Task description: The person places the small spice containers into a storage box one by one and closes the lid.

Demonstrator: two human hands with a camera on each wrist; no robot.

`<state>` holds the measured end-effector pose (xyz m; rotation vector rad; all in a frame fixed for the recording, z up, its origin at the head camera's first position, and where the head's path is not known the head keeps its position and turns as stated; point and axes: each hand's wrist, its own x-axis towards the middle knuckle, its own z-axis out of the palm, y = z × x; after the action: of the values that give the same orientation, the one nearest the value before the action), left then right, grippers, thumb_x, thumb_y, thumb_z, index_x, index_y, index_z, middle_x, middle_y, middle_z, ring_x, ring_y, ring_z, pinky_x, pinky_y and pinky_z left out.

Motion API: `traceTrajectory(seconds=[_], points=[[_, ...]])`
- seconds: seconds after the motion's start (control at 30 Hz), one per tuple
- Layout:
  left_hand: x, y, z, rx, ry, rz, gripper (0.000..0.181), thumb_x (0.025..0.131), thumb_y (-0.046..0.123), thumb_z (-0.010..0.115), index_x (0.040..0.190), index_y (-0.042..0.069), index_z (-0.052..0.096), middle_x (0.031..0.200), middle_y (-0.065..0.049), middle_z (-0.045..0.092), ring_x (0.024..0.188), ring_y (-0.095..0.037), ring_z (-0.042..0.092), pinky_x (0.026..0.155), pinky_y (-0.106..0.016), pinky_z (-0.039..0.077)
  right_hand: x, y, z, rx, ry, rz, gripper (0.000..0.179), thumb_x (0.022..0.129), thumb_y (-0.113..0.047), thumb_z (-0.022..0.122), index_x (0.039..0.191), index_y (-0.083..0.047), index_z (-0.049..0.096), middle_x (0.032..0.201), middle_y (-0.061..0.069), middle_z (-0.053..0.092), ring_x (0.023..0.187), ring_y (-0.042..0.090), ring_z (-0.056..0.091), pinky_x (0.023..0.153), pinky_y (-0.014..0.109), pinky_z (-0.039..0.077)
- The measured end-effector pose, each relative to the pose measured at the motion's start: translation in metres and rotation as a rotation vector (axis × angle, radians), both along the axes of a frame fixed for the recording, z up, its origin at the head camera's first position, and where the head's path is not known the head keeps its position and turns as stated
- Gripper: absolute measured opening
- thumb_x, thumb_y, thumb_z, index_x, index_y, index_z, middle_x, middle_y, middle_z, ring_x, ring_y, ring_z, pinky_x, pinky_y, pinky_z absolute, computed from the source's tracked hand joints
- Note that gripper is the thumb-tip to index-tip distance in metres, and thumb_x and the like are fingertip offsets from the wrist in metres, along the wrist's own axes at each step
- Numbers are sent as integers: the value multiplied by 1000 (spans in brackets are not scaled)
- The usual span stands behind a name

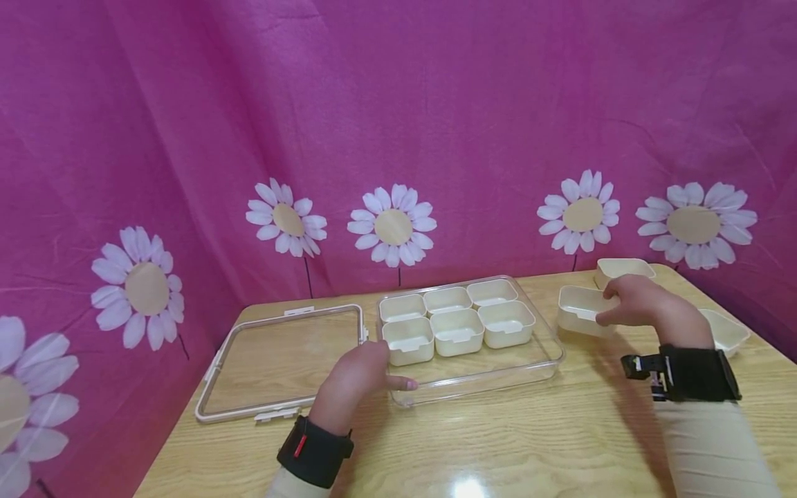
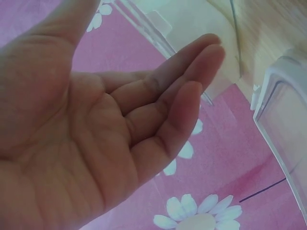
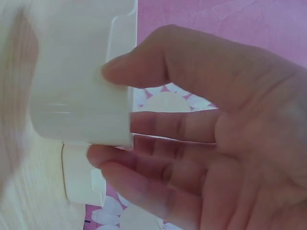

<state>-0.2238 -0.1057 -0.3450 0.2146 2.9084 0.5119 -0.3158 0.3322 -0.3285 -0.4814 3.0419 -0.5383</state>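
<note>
In the head view my right hand [image 1: 641, 304] grips a small cream bin [image 1: 582, 308] by its right side, over the table right of the clear tray. The right wrist view shows the thumb on the outer wall of this bin [image 3: 81, 72], fingers at its rim and end. My left hand [image 1: 361, 370] is at the front left corner of the clear tray [image 1: 479, 379], thumb pointing along its front edge. In the left wrist view that hand [image 2: 96, 129] has its palm exposed and fingers loosely bent, nothing held. Several matching bins [image 1: 459, 332] stand in two rows inside the tray.
Left of the tray lies a clear lid [image 1: 280, 360] with a white frame and side clips. Two more cream bins stand on the table at the right: one at the back [image 1: 625, 267], another behind the right wrist [image 1: 725, 332]. A pink flowered curtain [image 1: 473, 138] hangs behind the table.
</note>
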Motion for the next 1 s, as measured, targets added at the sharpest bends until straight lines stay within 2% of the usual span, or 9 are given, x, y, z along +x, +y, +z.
traceTrajectory(seconds=[0.1, 0.23, 0.47, 0.67, 1.0], points=[[-1, 1, -2, 23, 8, -13, 73, 76, 42, 88, 124, -5, 61, 93, -12, 65, 83, -23, 57, 79, -40, 50, 0, 0, 1, 11, 68, 2, 52, 71, -17, 85, 99, 20, 62, 90, 27, 65, 79, 35, 55, 79, 52, 48], [-2, 2, -5, 25, 27, -31, 73, 77, 43, 87, 123, -6, 60, 90, -11, 63, 82, -23, 57, 77, -40, 50, 1, -1, 4, 12, 106, -4, 55, 72, -19, 85, 101, 22, 61, 92, 29, 65, 80, 36, 56, 79, 53, 50], [-1, 7, -8, -2, 76, -54, 75, 79, 47, 85, 123, -7, 59, 95, -17, 67, 84, -25, 62, 80, -43, 53, 2, -4, 8, -5, 159, -7, 56, 72, -20, 85, 102, 22, 62, 91, 27, 65, 80, 33, 55, 71, 44, 49], [-1, 11, -8, -18, 74, -42, 80, 80, 49, 84, 129, -8, 56, 102, -19, 67, 89, -26, 63, 84, -44, 54, 6, -10, 14, -5, 190, -3, 58, 73, -20, 86, 105, 22, 61, 96, 31, 65, 82, 36, 57, 76, 52, 51], [-3, 15, -15, -42, 153, -65, 80, 79, 50, 83, 127, -9, 58, 101, -18, 69, 93, -28, 67, 85, -45, 55, 17, -28, 25, -4, 215, 7, 56, 74, -21, 85, 107, 18, 61, 96, 29, 63, 85, 36, 55, 80, 56, 51]])
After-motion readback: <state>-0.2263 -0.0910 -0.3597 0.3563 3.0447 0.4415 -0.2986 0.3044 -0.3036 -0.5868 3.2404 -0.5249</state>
